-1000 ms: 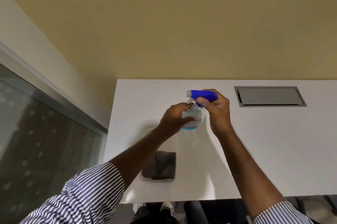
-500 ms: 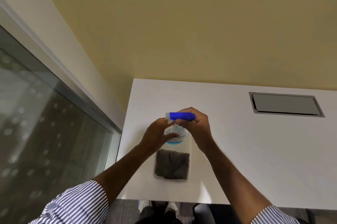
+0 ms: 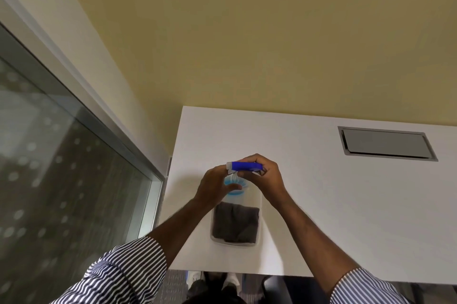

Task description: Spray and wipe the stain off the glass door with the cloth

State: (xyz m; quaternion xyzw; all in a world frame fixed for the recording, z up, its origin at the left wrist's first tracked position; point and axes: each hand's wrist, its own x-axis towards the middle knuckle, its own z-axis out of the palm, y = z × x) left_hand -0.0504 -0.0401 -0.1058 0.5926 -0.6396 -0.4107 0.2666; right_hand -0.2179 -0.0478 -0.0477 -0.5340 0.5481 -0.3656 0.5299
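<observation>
A clear spray bottle with blue liquid and a blue spray head is held above the white table. My left hand grips the bottle's body. My right hand grips the blue head from the right. Just below the bottle a dark grey cloth lies folded in a clear tray. The glass door, dotted with pale spots, fills the left side; I cannot pick out a stain on it.
A grey metal cable hatch is set into the table at the back right. A yellow wall rises behind the table. The door's grey frame runs close to the table's left edge. A dark chair and shoes show below the front edge.
Both hands with the bottle have come nearer to me, from the table's middle to just above the tray. The view has swung left, showing more of the glass door.
</observation>
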